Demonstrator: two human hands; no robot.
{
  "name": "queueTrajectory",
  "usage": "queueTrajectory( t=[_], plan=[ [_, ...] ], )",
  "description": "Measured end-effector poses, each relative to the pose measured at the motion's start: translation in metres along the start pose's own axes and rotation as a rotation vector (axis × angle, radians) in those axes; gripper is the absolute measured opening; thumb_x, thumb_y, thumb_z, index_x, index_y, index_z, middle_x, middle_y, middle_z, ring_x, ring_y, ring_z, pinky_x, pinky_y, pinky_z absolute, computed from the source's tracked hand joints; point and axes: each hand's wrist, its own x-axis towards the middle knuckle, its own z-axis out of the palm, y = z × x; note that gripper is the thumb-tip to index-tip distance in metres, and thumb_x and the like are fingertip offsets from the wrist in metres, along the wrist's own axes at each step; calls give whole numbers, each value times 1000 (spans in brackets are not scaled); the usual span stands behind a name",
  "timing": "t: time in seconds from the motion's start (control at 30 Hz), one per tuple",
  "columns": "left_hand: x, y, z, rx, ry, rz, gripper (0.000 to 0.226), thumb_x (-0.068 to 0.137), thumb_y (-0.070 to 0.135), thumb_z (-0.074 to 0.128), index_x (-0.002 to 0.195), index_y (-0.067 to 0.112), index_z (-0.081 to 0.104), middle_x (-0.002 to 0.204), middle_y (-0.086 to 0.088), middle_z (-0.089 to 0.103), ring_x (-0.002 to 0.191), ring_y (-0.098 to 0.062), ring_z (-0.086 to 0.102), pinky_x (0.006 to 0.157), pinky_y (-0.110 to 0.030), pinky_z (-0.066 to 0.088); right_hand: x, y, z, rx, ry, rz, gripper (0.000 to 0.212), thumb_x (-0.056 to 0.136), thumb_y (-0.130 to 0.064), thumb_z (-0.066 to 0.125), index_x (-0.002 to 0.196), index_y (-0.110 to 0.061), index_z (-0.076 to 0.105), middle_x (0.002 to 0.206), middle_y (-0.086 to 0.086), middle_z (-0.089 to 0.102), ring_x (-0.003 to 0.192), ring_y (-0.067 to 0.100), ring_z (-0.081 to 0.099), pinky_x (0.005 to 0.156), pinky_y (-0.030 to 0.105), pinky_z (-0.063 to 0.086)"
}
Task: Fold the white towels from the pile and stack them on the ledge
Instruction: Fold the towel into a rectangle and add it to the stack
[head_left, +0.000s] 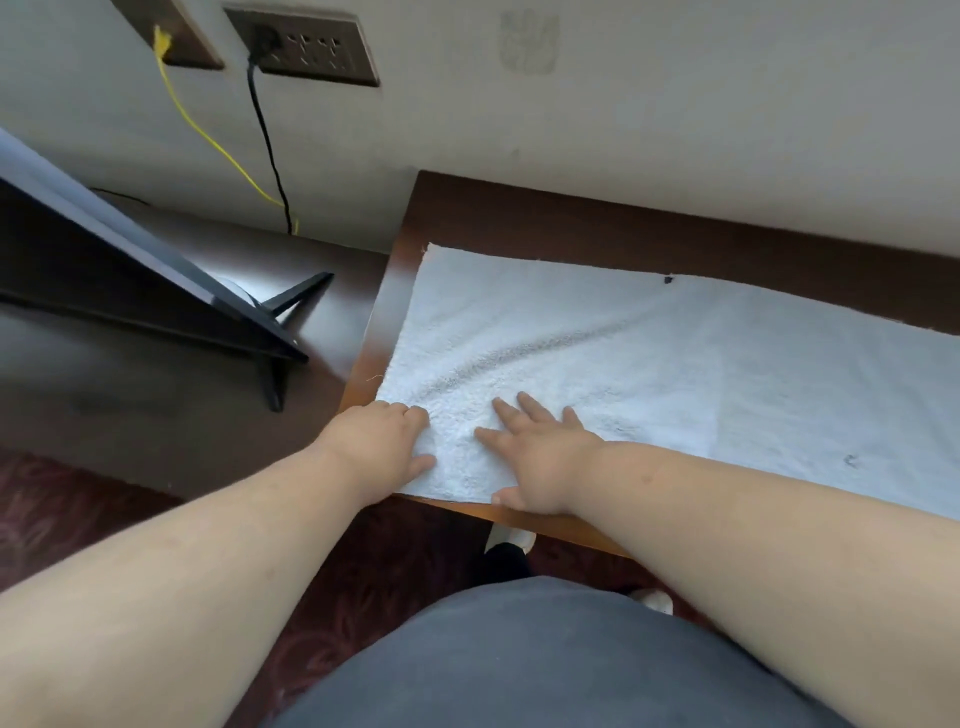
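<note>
Towel (623, 364) lay flat on ledge (519, 218), long axis running right. L hand (382, 441) curled gripping near-left corner; R hand (535, 457) pressed flat beside it.

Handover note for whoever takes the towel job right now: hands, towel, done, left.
Left hand: fingers curled at the near left corner of the white towel, thumb on top; seems to pinch it.
Right hand: flat, fingers spread, pressing the towel beside it.
Towel: spread on the wooden ledge, a wrinkle running across it.
Done: spread out.
Left: fold and stack; no pile or stack in view.
</note>
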Motion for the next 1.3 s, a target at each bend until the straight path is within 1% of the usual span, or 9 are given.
queueTrajectory(
  t=[0.1,0.17,0.27,0.43,0.6,0.83,1.0,1.2,1.3],
  plan=[
    [13,-4,-12,-18,127,-32,46,97,55,37,128,23,52,122,1,52,116,-22,48,88,-36,44,-5,6,-3,43,68,-5,82,92,-60,52,158,-37,9,167,-1,-12,152,24,-16,120,60,5],
    [33,0,-28,-129,190,-4,48,100,47,40,141,23,44,143,-3,42,132,-25,38,103,-40,40,-10,14,-2,56,130,45,79,93,-61,50,157,-39,9,166,-1,-13,152,25,-17,120,60,5],
    [77,12,-56,-214,81,0,61,103,45,37,156,25,17,165,-3,6,150,-23,7,119,-41,17,-14,21,3,12,70,117,85,92,-64,50,156,-42,-1,164,0,-22,150,30,-22,118,66,6],
    [132,11,-73,-127,-70,-121,75,99,60,28,155,31,-12,162,-3,-23,150,-27,-17,121,-46,5,-8,12,12,-68,7,157,98,89,-65,53,154,-39,-16,158,4,-37,146,36,-30,112,72,3],
    [151,-10,-86,-9,-78,-144,82,95,68,26,154,29,-18,161,-4,-26,150,-29,-17,120,-49,6,-8,8,16,-75,13,165,100,91,-65,51,154,-35,-20,156,8,-40,144,38,-34,112,73,0],
    [167,-26,-106,74,-96,-107,83,95,69,24,154,28,-18,162,-5,-23,150,-28,-13,122,-49,5,-17,25,9,56,52,46,87,93,-61,51,157,-38,-3,163,-3,-24,149,23,-26,120,60,-2],
    [153,-18,-88,-17,179,-54,73,98,60,23,156,28,-7,165,-8,-9,151,-29,-2,120,-48,12,-16,32,3,30,111,73,82,95,-59,47,157,-39,-4,165,-2,-19,151,23,-19,122,54,-1],
    [114,19,-38,-222,260,-223,68,99,57,13,156,27,-10,165,-7,-12,151,-27,-11,121,-48,-1,51,56,-87,-11,330,73,62,102,-44,39,157,-35,13,167,0,1,154,24,-3,122,49,7],
    [89,46,-16,-330,299,-319,70,96,58,7,155,26,-12,164,-7,-15,150,-27,-14,119,-49,-7,95,63,-133,-105,306,54,60,104,-36,37,158,-34,9,168,-1,-1,154,25,-4,123,48,10]
  ],
)
